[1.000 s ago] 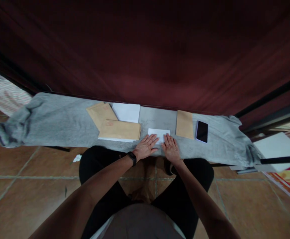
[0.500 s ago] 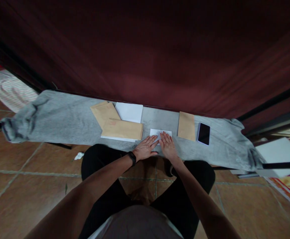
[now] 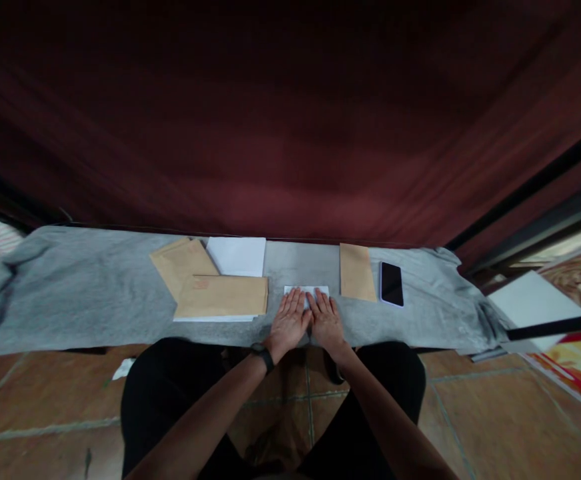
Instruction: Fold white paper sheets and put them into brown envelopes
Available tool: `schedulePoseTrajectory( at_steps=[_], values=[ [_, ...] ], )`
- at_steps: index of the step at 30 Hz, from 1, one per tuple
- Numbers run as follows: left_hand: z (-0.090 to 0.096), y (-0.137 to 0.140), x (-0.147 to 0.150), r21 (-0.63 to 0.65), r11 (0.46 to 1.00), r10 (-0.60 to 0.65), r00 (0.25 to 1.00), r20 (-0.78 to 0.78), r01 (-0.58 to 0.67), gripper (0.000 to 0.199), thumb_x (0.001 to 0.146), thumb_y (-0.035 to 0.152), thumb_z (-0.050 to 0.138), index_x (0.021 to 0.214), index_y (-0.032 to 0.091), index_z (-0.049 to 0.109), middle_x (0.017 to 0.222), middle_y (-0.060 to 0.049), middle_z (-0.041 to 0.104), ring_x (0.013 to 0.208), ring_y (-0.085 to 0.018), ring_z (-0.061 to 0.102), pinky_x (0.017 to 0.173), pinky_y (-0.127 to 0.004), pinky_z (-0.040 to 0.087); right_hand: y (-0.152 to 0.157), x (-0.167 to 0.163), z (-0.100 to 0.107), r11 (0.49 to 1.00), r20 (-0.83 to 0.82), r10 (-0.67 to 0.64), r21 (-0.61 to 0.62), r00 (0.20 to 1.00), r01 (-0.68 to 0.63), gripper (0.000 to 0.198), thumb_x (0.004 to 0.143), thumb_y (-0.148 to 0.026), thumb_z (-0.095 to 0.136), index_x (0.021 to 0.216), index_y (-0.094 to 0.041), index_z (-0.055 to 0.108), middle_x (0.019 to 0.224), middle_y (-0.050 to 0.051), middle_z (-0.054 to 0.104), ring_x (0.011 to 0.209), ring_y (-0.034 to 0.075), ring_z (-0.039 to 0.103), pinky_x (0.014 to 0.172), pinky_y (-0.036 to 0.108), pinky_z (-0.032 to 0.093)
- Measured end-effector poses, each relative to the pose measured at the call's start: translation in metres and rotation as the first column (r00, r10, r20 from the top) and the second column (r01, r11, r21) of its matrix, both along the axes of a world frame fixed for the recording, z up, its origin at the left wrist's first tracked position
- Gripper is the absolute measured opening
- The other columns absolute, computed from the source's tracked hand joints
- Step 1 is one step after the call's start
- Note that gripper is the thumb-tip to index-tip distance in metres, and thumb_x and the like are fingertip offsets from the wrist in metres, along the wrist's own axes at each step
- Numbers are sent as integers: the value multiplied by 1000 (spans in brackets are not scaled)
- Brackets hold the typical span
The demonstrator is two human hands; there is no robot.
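Observation:
A small white sheet of paper (image 3: 291,290), which looks folded, lies on the grey cloth in front of me. My left hand (image 3: 289,325) rests flat on its left part, fingers stretched forward. Flat on the right part lies my right hand (image 3: 326,323), its fingers slightly spread. The two thumbs meet near the middle. Most of the paper is hidden under both hands. To the left is a stack of brown envelopes (image 3: 225,297) with white paper showing beneath its near edge. A single brown envelope (image 3: 358,273) lies to the right.
Grey cloth (image 3: 105,287) covers the narrow bench. More brown envelopes (image 3: 183,260) and white sheets (image 3: 238,255) lie behind the stack. A phone (image 3: 391,285) is at the right. A dark red curtain-like surface (image 3: 290,167) rises along the back edge.
The camera view has shifted, so the bench sits lower in the picture. My left hand has turned to point more forward; both hands stay flat on the paper.

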State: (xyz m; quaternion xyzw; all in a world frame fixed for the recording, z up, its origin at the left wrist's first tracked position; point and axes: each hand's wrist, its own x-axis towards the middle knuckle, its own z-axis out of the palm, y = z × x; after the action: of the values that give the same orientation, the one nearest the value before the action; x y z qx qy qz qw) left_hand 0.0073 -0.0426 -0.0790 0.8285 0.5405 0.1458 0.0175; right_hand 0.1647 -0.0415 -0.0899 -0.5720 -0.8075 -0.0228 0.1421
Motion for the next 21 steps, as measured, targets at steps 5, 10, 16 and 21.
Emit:
schedulePoseTrajectory(
  at_steps=[5,10,16,21],
  values=[
    [-8,16,4,-16,997,78,997,-8,-79,63,104,43,30,154,4,35,160,-20,37,152,-28,29,124,-49,30,1,0,-1,999,-2,-33,4,999,33,51,103,-26,41,153,-19,44,160,15,40,147,30,38,117,50,31],
    [-15,7,-11,24,996,81,997,-12,-81,65,103,43,34,155,3,33,160,-21,37,152,-29,28,124,-48,31,-3,9,-7,995,-23,-92,45,995,93,54,105,-35,40,155,-13,40,160,19,38,146,31,39,118,49,30],
    [-9,-10,-23,47,997,69,997,-26,-68,62,104,40,33,156,7,32,159,-19,41,152,-27,30,122,-46,34,-7,20,-10,992,-48,-84,95,995,88,60,106,-39,36,157,-8,33,157,20,43,145,30,42,118,50,31],
    [-7,-28,-33,37,999,40,998,-47,-39,65,103,43,37,157,7,30,162,-18,36,152,-27,31,123,-45,32,-6,17,-9,990,-57,-112,86,992,116,58,106,-38,36,155,-7,37,155,20,46,143,31,44,117,50,32]
  ],
)
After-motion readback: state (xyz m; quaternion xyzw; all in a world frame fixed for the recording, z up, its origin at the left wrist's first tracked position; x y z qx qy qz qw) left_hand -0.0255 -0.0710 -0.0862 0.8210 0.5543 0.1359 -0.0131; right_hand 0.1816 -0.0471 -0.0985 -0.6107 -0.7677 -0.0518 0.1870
